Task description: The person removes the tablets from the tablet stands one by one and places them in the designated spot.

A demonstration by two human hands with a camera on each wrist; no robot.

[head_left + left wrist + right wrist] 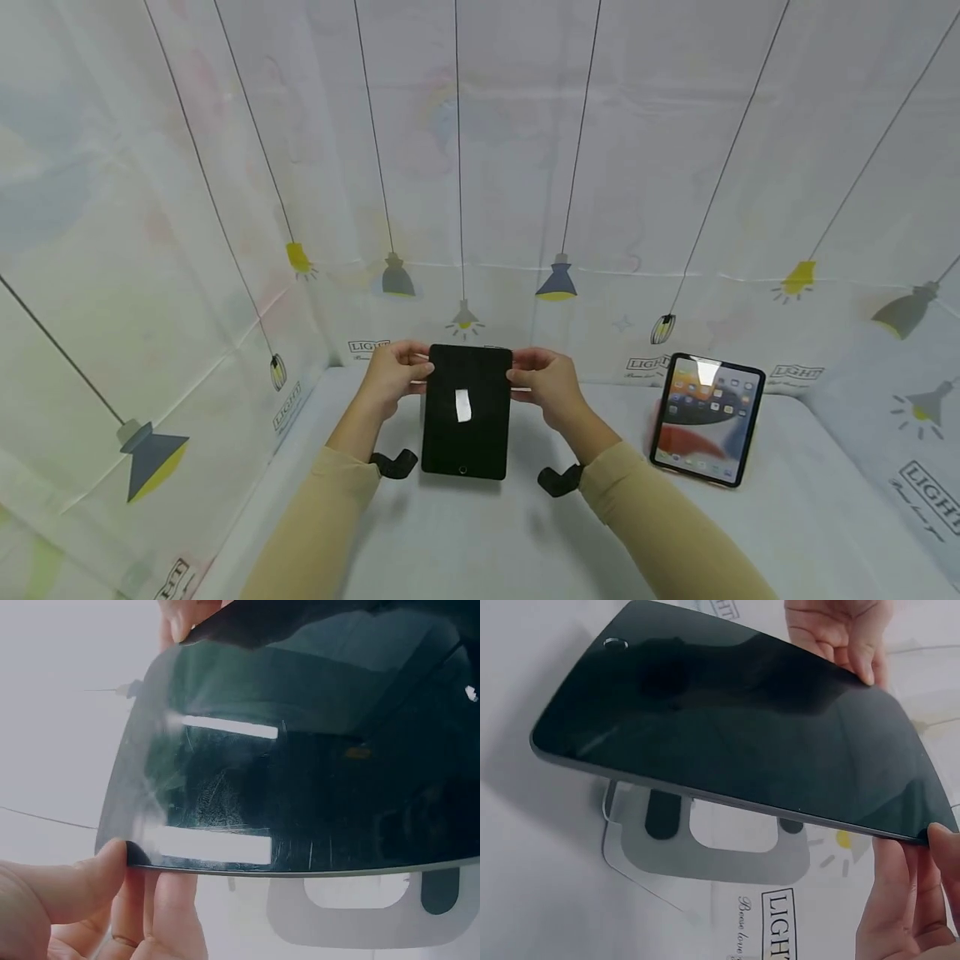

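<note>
A black tablet (467,446) with a dark screen and a round home button stands upright in the middle of the head view, leaning slightly back. My left hand (385,382) pinches its upper left edge, thumb on the front and fingers behind. On the opposite side, my right hand (557,390) grips the upper right edge in the same way. Behind the tablet, a grey stand (712,862) with a rounded cutout and dark pads shows in the right wrist view. Whether tablet and stand touch I cannot tell. Light reflections and smudges mark the glass in the left wrist view.
To the right, a second tablet (708,421) with a lit screen of app icons leans back on the table. A white cloth covers the table (450,550). Behind it hangs a pale curtain (495,192) printed with lamps.
</note>
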